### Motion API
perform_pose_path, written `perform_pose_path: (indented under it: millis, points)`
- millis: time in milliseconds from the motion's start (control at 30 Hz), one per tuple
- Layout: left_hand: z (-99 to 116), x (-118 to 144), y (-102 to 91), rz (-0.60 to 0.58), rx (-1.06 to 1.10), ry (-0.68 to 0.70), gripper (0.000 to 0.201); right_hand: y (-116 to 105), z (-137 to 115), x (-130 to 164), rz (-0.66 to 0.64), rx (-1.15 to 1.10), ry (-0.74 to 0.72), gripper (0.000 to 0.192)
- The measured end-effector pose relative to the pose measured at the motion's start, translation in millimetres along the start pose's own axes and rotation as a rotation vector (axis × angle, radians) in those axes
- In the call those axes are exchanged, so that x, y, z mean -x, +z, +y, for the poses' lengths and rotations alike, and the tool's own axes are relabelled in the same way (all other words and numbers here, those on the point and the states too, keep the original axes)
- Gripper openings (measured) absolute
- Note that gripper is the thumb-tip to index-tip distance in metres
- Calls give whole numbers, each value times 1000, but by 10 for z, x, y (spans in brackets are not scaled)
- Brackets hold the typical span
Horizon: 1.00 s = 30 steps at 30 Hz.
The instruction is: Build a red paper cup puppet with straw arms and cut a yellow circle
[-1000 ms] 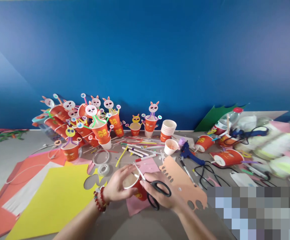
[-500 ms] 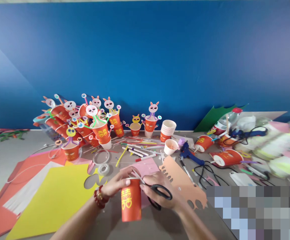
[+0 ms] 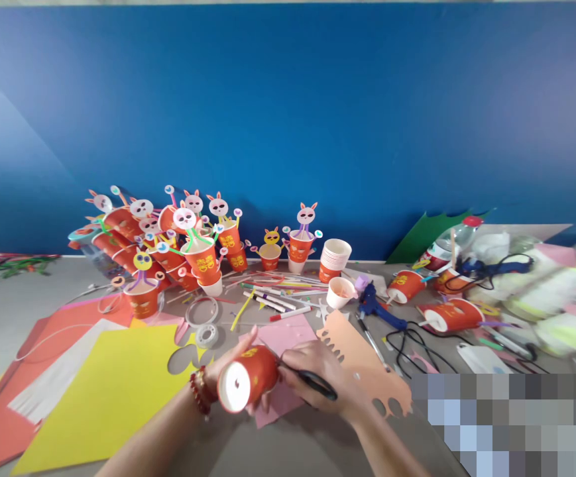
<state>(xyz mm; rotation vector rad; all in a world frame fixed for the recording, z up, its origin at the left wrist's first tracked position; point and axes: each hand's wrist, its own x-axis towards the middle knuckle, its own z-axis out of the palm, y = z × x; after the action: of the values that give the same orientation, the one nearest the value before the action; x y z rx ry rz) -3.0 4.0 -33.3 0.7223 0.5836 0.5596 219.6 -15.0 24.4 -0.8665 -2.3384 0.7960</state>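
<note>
Holding a red paper cup (image 3: 264,372) in the left hand's (image 3: 227,364) grip, base toward the viewer, above a pink sheet (image 3: 295,326); gripping black-handled scissors (image 3: 320,382) in the right hand (image 3: 312,363). Probably light, smooth, easily dented; best taken gently near the stiffer base. Count one held cup, one pair of scissors, one pink sheet beneath, one peach sheet (image 3: 360,351) beside.

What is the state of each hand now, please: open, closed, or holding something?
Left hand: holding a red paper cup, its white base facing the camera.
Right hand: closed around black-handled scissors.
</note>
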Motion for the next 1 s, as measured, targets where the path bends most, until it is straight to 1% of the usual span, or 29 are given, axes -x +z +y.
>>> perform_pose_path:
  millis: [67, 133, 200, 267, 300, 367, 433, 500, 567, 633, 667, 767, 833, 867, 933, 1000]
  points:
    - [33, -17, -14, 5, -64, 103, 80, 11, 23, 12, 63, -142, 102, 32]
    - [66, -11, -16, 71, -112, 327, 83, 31, 46, 15, 136, -304, 225, 34]
    - [94, 17, -15, 109, -193, 549, 94, 66, 70, 4, 196, -440, 318, 37]
    - [115, 53, -14, 92, -315, 713, 102, 118, 96, -17, 244, -558, 379, 40]
    - [122, 69, -13, 68, -378, 747, 104, 146, 108, -28, 260, -617, 405, 41]
    - [128, 92, -1, 46, -485, 731, 103, 192, 128, -46, 290, -716, 447, 42]
    - [125, 103, 20, 77, -571, 696, 94, 209, 128, -55, 312, -744, 459, 42]
    - [118, 108, 43, 198, -575, 641, 76, 190, 100, -54, 305, -698, 447, 41]
    - [115, 111, 62, 341, -526, 575, 55, 146, 52, -49, 251, -590, 418, 39]
    - [125, 112, 82, 441, -487, 529, 44, 101, 4, -45, 175, -426, 349, 38]
    - [134, 111, 96, 458, -470, 515, 42, 85, -12, -45, 141, -332, 301, 38]
    - [162, 97, 159, 444, -354, 414, 40, 73, -19, -50, 106, -109, 186, 38]
    - [164, 79, 206, 412, -264, 344, 41, 81, 3, -54, 123, -55, 170, 38]
    - [157, 69, 224, 397, -230, 334, 42, 82, 16, -54, 130, -56, 175, 39]
    - [131, 47, 236, 376, -174, 358, 39, 63, 36, -47, 129, -77, 186, 39]
    - [101, 27, 208, 348, -68, 381, 34, 8, 44, -22, 120, -91, 185, 39]
